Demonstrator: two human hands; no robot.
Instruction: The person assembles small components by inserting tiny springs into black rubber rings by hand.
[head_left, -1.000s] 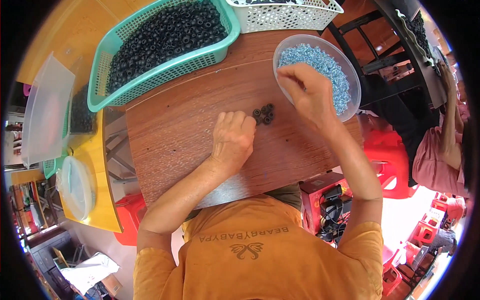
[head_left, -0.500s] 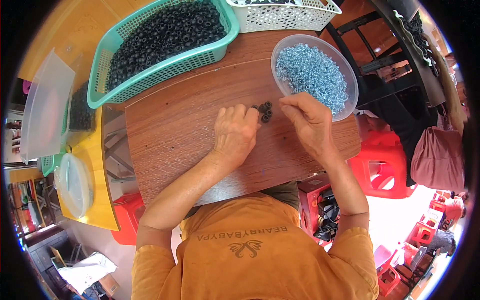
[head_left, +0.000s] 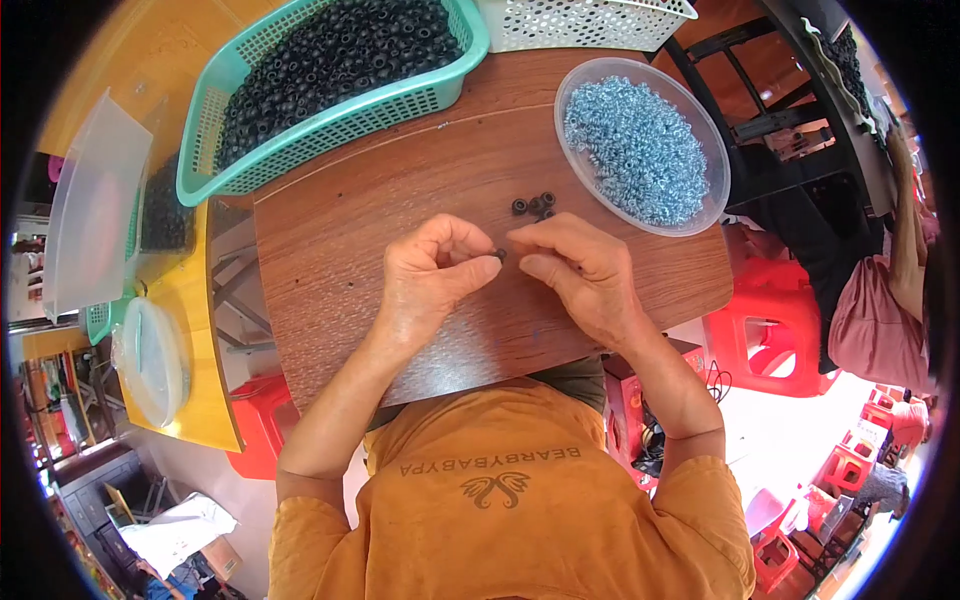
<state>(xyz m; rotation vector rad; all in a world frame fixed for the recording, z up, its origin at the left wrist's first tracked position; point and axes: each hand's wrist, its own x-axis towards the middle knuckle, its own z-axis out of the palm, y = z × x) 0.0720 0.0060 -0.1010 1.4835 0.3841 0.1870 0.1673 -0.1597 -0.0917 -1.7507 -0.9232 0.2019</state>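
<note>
The black ring (head_left: 500, 256) sits between the left hand's (head_left: 430, 272) fingertips.

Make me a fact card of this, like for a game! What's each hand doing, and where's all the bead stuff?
Left hand: pinching one black bead
Right hand: fingertips close to that bead; can't tell if it holds anything
Small pile: a few black beads on the table, just beyond the right hand
Bowl: clear, round, full of shiny blue bits, far right
Green basket: many black beads, far left
White basket: beside the green one; contents out of view
</note>
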